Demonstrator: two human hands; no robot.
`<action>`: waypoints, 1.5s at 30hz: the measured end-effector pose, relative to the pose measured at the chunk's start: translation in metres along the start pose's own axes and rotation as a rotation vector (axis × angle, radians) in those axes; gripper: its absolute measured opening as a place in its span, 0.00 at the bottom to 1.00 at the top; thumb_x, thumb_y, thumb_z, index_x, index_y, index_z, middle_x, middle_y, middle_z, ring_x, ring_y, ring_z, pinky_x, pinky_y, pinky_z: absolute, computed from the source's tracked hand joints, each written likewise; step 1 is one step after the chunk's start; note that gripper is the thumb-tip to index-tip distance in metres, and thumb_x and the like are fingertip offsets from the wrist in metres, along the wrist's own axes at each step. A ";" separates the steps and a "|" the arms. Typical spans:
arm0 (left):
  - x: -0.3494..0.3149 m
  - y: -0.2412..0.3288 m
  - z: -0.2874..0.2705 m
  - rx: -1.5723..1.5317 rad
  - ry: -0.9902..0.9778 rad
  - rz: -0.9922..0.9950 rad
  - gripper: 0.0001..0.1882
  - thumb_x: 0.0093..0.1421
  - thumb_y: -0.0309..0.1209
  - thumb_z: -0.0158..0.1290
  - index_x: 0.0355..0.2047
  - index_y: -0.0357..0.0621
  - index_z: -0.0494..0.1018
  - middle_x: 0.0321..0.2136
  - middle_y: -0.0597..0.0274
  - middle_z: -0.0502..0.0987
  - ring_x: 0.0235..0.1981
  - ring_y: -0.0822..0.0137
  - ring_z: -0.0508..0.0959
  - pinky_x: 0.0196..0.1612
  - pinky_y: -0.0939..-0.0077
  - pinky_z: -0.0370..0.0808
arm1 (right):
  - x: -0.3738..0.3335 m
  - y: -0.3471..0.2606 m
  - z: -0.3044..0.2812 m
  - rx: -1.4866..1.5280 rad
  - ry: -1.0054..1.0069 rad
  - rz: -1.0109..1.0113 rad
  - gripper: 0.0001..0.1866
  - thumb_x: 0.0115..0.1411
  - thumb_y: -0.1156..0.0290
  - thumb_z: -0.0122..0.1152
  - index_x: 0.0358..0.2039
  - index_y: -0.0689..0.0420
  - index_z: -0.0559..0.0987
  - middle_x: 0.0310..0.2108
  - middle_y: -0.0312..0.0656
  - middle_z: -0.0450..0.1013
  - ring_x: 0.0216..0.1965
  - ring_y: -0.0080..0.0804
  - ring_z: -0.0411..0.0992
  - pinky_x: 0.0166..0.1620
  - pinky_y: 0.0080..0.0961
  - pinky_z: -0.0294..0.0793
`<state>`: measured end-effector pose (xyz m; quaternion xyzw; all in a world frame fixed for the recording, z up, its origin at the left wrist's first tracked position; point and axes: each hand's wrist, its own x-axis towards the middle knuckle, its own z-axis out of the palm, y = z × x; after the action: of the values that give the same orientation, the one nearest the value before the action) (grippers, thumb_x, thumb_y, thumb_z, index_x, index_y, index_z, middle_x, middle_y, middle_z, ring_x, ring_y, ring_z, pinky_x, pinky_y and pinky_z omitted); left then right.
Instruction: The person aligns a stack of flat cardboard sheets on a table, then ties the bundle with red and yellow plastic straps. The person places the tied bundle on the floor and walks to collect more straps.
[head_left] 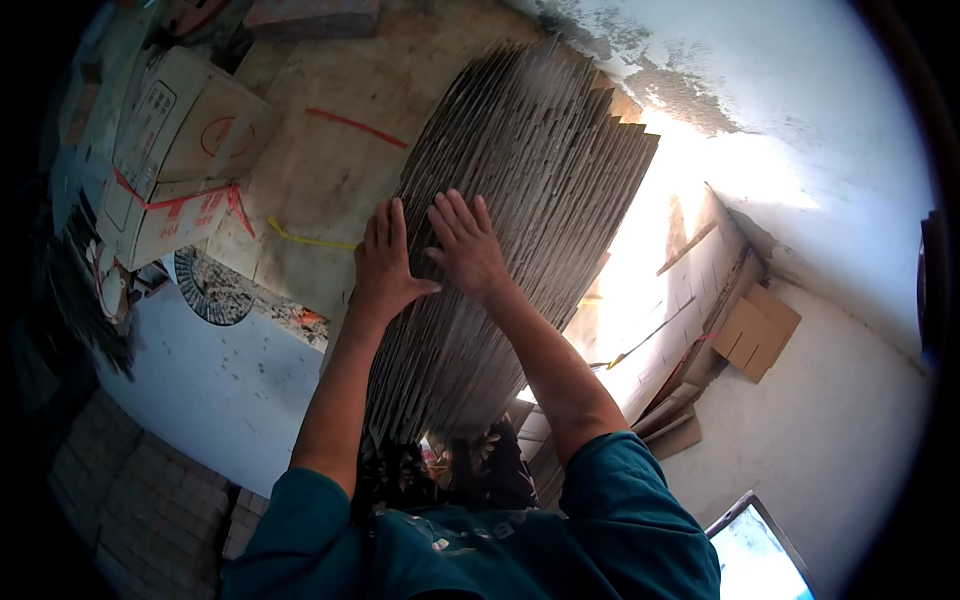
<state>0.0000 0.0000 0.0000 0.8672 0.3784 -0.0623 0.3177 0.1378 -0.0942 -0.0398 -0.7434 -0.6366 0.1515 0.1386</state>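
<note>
In front of me stands a long row of thin cardboard sheets (530, 150), packed on edge with their narrow edges facing up. My left hand (385, 265) rests along the left side of the row, fingers stretched forward and thumb reaching over the edges. On top of the row lies my right hand (465, 245), its fingers extended and its palm down. The two hands are close together, and neither grips anything. The near end of the row comes up close to my body.
A cardboard box (170, 160) with red tape stands at the left. A red strap (357, 128) and a yellow strap (310, 241) lie on the tabletop (300, 180). Flat cardboard pieces (757, 332) lean at the right by the wall. A lit screen (760, 555) is at lower right.
</note>
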 end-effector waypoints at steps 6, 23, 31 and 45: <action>0.010 -0.009 0.002 -0.070 0.032 0.014 0.68 0.32 0.42 0.70 0.65 0.43 0.36 0.65 0.47 0.45 0.64 0.47 0.52 0.58 0.50 0.58 | 0.008 0.002 -0.013 0.021 0.006 -0.005 0.38 0.54 0.54 0.56 0.62 0.56 0.57 0.65 0.42 0.50 0.68 0.37 0.40 0.67 0.44 0.34; 0.010 -0.030 -0.009 -0.168 0.029 0.061 0.66 0.34 0.32 0.70 0.65 0.44 0.35 0.64 0.44 0.45 0.63 0.45 0.52 0.61 0.56 0.57 | -0.025 -0.009 0.001 -0.011 0.006 0.021 0.40 0.53 0.56 0.60 0.62 0.59 0.56 0.65 0.45 0.48 0.68 0.40 0.40 0.68 0.43 0.37; 0.009 -0.035 -0.011 -0.207 0.029 0.064 0.65 0.34 0.30 0.69 0.65 0.43 0.34 0.64 0.42 0.46 0.62 0.43 0.53 0.62 0.57 0.57 | -0.028 -0.010 0.001 0.021 0.001 0.048 0.36 0.54 0.57 0.59 0.59 0.61 0.60 0.63 0.47 0.52 0.67 0.42 0.41 0.67 0.44 0.37; -0.013 -0.014 -0.007 0.075 0.091 -0.065 0.68 0.34 0.47 0.69 0.65 0.38 0.35 0.64 0.42 0.44 0.64 0.45 0.50 0.54 0.45 0.58 | -0.014 -0.012 -0.014 -0.087 -0.061 0.020 0.37 0.55 0.50 0.54 0.59 0.59 0.62 0.62 0.46 0.55 0.67 0.42 0.42 0.67 0.46 0.36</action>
<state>-0.0196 0.0035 0.0024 0.8677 0.4178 -0.0473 0.2653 0.1305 -0.1059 -0.0215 -0.7500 -0.6391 0.1477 0.0850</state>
